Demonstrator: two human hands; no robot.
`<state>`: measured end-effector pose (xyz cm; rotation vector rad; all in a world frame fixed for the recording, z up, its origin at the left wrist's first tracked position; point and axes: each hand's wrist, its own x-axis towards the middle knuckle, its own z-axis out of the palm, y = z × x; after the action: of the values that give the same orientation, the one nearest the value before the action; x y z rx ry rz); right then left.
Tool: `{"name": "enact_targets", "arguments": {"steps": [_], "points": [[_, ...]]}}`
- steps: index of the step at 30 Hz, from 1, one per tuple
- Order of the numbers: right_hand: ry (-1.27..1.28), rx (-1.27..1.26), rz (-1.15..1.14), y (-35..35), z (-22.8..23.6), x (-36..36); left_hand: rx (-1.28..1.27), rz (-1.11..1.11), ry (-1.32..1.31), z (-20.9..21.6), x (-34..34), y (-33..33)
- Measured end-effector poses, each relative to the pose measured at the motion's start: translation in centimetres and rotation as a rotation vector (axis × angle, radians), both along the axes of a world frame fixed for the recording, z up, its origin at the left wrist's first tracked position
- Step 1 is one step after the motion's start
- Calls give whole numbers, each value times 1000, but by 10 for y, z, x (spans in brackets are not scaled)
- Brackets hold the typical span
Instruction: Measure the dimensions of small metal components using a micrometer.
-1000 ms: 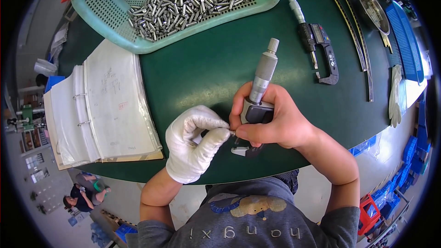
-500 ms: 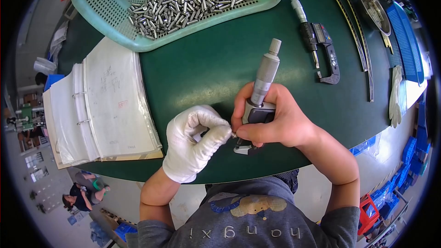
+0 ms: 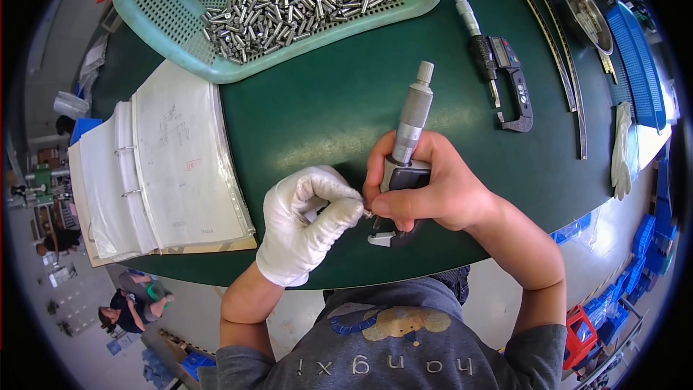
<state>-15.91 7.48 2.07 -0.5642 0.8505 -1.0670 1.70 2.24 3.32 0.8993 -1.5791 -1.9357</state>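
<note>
My right hand (image 3: 451,198), bare, is closed around the frame of a micrometer (image 3: 414,112). Its silver barrel points up and away from me, and its jaw end sticks out below my fingers. To the left, my left hand (image 3: 307,224) wears a white glove and has thumb and forefinger pinched together. Between its fingertips and my right thumb shows a bit of a small metal pin (image 3: 368,213), mostly hidden. Beyond both hands, a pale green perforated basket (image 3: 166,40) holds a heap of short metal pins (image 3: 307,3).
An open ring binder (image 3: 184,166) lies on the green table at left. A digital micrometer (image 3: 516,87) rests at right, near two long metal-and-black measuring tools (image 3: 552,40), a metal bowl (image 3: 588,18), a blue basket (image 3: 635,65) and a white glove (image 3: 621,152).
The micrometer has shifted and tilted very slightly to the left in my right hand. My left hand keeps its pinch in nearly the same place.
</note>
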Motion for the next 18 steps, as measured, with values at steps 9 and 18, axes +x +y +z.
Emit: {"name": "enact_targets", "arguments": {"steps": [9, 18], "points": [[125, -17, -31, -1, 4, 0, 46, 75, 23, -9, -6, 1], [196, -93, -173, 0, 4, 2, 439, 110, 102, -8, -6, -3]]}}
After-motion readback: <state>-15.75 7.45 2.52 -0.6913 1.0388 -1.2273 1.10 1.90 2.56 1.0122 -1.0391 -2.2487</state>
